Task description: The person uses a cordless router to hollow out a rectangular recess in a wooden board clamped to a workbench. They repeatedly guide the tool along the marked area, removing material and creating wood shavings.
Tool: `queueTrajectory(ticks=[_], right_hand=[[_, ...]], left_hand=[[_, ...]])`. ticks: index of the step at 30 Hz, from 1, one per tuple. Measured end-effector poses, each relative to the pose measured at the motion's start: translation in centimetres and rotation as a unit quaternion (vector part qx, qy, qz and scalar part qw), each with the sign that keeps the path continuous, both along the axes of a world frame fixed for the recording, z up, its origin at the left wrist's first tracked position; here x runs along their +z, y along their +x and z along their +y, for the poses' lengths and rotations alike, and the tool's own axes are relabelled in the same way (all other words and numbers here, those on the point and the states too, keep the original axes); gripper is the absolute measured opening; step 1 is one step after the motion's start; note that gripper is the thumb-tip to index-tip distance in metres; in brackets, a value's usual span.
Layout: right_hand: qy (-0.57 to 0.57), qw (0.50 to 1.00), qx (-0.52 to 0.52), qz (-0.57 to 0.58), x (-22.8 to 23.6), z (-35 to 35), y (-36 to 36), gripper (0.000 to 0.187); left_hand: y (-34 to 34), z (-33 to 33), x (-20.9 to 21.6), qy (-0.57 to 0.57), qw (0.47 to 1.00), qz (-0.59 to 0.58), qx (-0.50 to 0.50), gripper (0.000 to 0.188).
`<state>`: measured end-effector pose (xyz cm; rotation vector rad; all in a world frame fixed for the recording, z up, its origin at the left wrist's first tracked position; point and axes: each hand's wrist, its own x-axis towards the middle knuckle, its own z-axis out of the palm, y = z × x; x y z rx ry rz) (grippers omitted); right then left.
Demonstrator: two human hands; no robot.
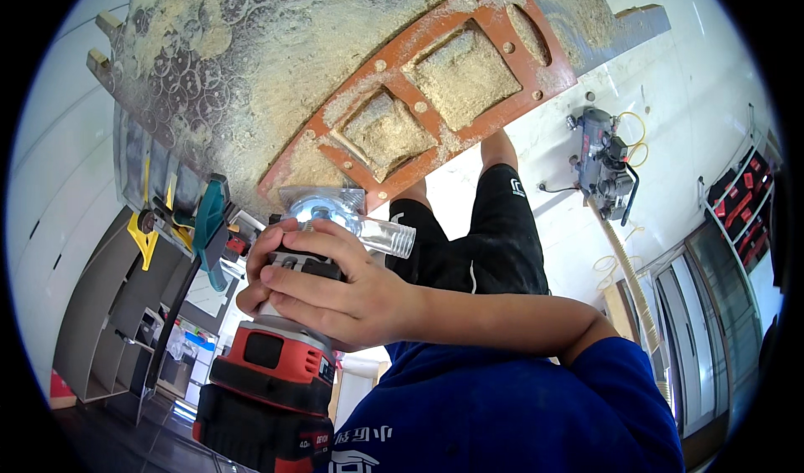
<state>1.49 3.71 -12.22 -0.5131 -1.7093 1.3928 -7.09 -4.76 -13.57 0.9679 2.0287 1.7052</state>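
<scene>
Both my hands grip a red and black cordless trim router [280, 356], with its battery end toward me. My right hand [356, 293] wraps over the upper body, its forearm crossing in from the right. Fingers of my left hand [258, 268] close round the other side; the rest of that hand is hidden. A lit, clear plastic base [318, 207] with a ribbed dust port [389, 234] sits at the near left corner of an orange-brown panel [427, 117]. The panel has large cut-outs and several round holes. Whether the bit touches it is hidden.
Sawdust [251, 96] covers the patterned workbench [180, 96] and fills the panel's cut-outs. Yellow and teal clamps [209, 222] hang left of the bench. An air compressor [603, 159] with a hose stands on the floor at right, near a tool rack [741, 201].
</scene>
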Motion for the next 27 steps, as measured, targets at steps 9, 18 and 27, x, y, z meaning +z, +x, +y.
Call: queueTrajectory(ticks=[9, 18, 27], right_hand=[[0.013, 0.999, -0.039, -0.031, 0.3, -0.3, -0.3, 0.019], [0.002, 0.999, -0.024, -0.045, 0.7, 0.2, 0.3, 0.03], [-0.011, 0.999, -0.011, -0.035, 0.7, 0.4, 0.6, 0.032]], left_hand=[[-0.2, 0.5, 1.9, -0.104, 0.993, -0.035, -0.031, 0.023], [1.7, 3.3, 1.4, -0.154, 0.978, 0.11, 0.089, 0.038], [1.8, 2.9, 1.0, -0.189, 0.964, 0.14, 0.127, 0.043]])
